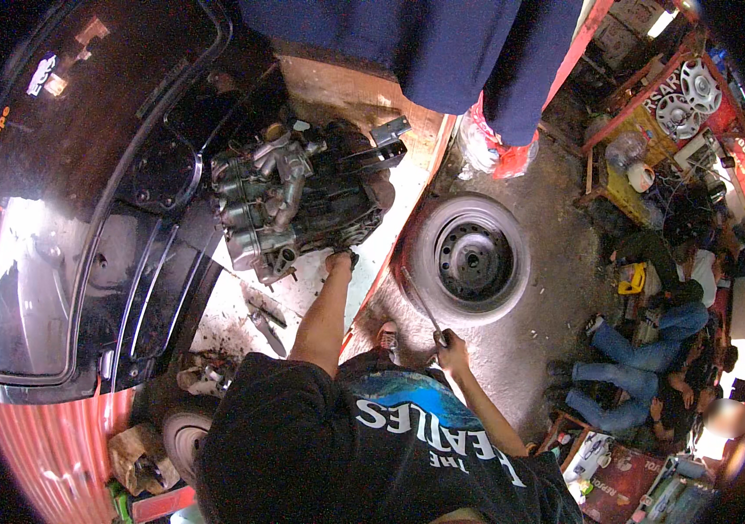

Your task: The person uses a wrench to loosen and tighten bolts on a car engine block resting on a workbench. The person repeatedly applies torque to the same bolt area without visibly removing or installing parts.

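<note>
Light is uneven: white glare bleaches the counter (228, 304) toward 8 o'clock, while the engine (298, 205) at 10 o'clock has deep shadow in its recesses. The car window (19, 323) at 9 o'clock throws back a harsh reflection, and bright patches flare between 3 and 4 o'clock, where a round spot is blurred. Fisheye distortion bends the corrugated panel (45, 454) at 8 o'clock; grainy black fills the corners.

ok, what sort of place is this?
Probably a car repair shop: there's a bare engine out in the open, a wheel to the right of it, and two hubcaps at upper right.
</note>
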### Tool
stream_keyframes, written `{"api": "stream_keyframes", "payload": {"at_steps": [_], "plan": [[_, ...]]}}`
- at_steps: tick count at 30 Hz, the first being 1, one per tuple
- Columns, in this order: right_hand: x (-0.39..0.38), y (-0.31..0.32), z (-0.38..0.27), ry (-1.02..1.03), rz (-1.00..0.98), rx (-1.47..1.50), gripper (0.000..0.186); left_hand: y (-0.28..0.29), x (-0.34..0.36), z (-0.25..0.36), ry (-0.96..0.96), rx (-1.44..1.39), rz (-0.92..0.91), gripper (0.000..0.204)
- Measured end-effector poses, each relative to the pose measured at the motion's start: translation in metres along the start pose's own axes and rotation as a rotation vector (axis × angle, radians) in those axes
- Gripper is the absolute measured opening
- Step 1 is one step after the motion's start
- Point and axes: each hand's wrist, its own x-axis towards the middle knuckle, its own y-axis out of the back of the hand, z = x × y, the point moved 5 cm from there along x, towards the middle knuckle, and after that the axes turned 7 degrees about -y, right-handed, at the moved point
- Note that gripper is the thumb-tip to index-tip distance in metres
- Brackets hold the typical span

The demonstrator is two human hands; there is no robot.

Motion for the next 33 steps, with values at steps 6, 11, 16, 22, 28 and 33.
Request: {"api": "stream_keyframes", "payload": {"at_steps": [6, 11, 16, 22, 28, 33], "plan": [[0.001, -0.016, -0.008, 0.097, -0.035, 0.081, 0.038, -0.002, -0.003, 0.002, -0.088, -0.117, -0.185, 0.028], [-0.007, -0.023, -0.024, 0.187, -0.061, 0.033, 0.035, -0.004, 0.003, -0.002, -0.081, -0.304, -0.238, 0.02], [-0.01, -0.037, -0.048, 0.289, -0.155, 0.187, 0.024, -0.005, 0.02, -0.007, 0.069, -0.461, -0.346, 0.024], [0.002, -0.056, -0.056, 0.324, -0.149, 0.029, 0.019, -0.002, 0.021, -0.005, -0.053, -0.354, -0.349, 0.023], [0.005, -0.066, -0.055, 0.313, -0.117, 0.018, 0.023, -0.001, 0.015, -0.002, -0.048, -0.313, -0.274, 0.022], [0.011, -0.075, -0.055, 0.2, -0.275, 0.016, 0.047, 0.011, 0.003, 0.011, -0.113, -0.326, -0.374, 0.026]]}}
